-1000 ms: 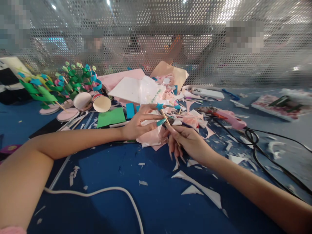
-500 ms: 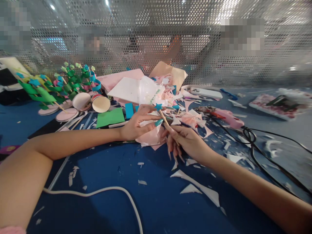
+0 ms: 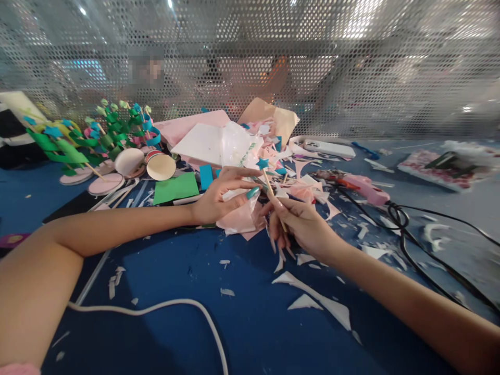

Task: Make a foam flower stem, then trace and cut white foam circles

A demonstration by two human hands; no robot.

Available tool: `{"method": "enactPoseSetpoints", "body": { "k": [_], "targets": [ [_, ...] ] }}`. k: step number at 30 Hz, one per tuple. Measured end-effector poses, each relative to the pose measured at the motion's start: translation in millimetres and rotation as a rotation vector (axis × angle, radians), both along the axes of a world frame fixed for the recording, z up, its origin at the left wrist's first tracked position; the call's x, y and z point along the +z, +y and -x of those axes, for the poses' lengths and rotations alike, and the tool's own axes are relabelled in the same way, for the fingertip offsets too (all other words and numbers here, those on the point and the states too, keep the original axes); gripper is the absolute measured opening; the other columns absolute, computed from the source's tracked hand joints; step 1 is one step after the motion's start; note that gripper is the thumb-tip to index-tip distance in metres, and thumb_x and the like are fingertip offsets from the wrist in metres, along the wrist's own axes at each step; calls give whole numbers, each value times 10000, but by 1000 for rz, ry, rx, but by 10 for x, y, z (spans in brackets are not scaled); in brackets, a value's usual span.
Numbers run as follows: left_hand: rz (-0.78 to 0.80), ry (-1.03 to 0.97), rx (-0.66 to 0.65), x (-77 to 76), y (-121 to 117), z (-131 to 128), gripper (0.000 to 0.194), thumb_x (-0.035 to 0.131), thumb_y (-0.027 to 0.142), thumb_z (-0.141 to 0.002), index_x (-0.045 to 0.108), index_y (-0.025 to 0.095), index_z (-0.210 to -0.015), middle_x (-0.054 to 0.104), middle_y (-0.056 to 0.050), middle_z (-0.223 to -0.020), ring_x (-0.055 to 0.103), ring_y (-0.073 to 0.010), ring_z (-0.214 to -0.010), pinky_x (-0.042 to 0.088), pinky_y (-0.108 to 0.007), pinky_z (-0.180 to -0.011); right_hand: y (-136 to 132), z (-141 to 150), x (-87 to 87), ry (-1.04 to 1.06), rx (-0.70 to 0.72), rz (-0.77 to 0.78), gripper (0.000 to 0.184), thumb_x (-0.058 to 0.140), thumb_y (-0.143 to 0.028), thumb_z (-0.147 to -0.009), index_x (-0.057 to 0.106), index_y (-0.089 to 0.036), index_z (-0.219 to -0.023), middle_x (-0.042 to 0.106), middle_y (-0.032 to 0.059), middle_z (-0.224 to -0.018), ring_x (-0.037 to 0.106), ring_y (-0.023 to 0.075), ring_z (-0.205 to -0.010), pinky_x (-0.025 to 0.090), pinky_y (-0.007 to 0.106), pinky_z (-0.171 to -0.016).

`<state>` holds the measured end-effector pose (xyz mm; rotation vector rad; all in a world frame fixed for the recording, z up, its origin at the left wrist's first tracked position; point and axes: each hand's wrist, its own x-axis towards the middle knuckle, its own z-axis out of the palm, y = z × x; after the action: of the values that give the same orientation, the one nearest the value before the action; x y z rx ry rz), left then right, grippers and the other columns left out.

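Between the thumb and fingers of my right hand (image 3: 299, 221) is a thin wooden stick (image 3: 269, 183), tilted, its upper end topped by a blue paper star (image 3: 262, 164). My left hand (image 3: 226, 195) is beside it with fingers stretched out and apart, the thumb and fingertips close to the stick. No object shows in the left hand. Pink and white paper scraps (image 3: 242, 216) lie under and behind both hands. A green paper sheet (image 3: 175, 188) and a blue paper strip (image 3: 205, 177) lie just left of my left hand.
A pink glue gun (image 3: 365, 188) with black cords (image 3: 406, 234) lies at right. Paper plants on sticks (image 3: 70, 151) stand on round bases at left. A white phone (image 3: 330, 149) lies at the back before a perforated metal screen (image 3: 219, 67). A white cable (image 3: 156, 308) crosses the front.
The star-topped stick has shifted slightly right, away from my left fingertips, and its star has tipped a little. My left fingers have drawn slightly together near the thumb.
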<state>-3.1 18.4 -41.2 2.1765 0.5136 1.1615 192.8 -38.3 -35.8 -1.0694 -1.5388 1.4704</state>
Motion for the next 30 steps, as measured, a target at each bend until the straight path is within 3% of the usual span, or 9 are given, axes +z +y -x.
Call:
{"method": "enactPoseSetpoints", "body": {
  "k": [4,7,10,16,30],
  "targets": [
    [233,-168,-62,-39,57,-43,264,593,389,-776,694,248,-974,610,-60,-1198,494,-223,-1186,343,-402,-1029,19,1,-17,135,-68,41,404,584,-561,-735,530,-163,-784,539,-50,-427,457,77,-292,373,180,-289],
    [516,-302,-56,-93,137,-86,271,648,395,-722,712,208,-907,691,-61,-1023,605,-208,-1020,421,-375,-940,25,2,-5,192,-110,71,389,591,-547,-737,514,-168,-781,523,-56,-419,448,80,-286,343,177,-267],
    [678,-412,-20,-118,193,-117,240,693,375,-656,724,180,-794,725,-51,-880,648,-193,-901,446,-366,-907,22,2,15,213,-141,102,378,592,-540,-741,505,-174,-779,521,-57,-422,432,77,-275,321,177,-254],
    [777,-512,-68,-91,186,-114,117,686,287,-638,695,172,-659,733,-38,-820,666,-191,-859,442,-385,-924,24,3,15,228,-155,121,380,600,-544,-730,496,-181,-773,531,-49,-427,426,82,-273,313,184,-246],
    [851,-587,-78,-108,228,-74,127,652,293,-639,640,170,-608,729,-21,-784,666,-180,-825,465,-366,-895,17,3,15,196,-132,120,370,590,-533,-742,505,-174,-769,520,-40,-430,455,93,-302,330,189,-278]
  ]
}}
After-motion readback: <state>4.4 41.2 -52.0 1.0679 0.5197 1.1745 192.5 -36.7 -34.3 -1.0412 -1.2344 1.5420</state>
